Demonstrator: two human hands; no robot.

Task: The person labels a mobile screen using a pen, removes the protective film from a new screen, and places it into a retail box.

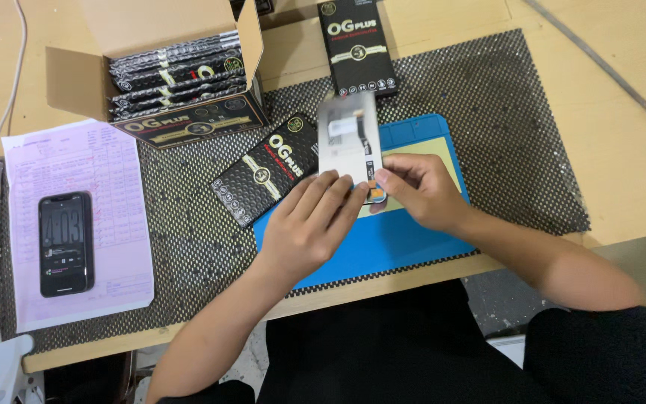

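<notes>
While over the blue mat [405, 243] | left hand [309, 224] and right hand [420, 188] fingers pinching blurred grey panel [349, 138] from both sides | black flat box [267, 169] just left | worktop [622, 150] beneath.

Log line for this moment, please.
left hand: holds flat panel | right hand: grips panel's lower edge | under: blue mat | beside: black box

Grey flat card [347, 135] (blurred), upright, pinched at its lower edge, above blue mat [405, 239]
</notes>
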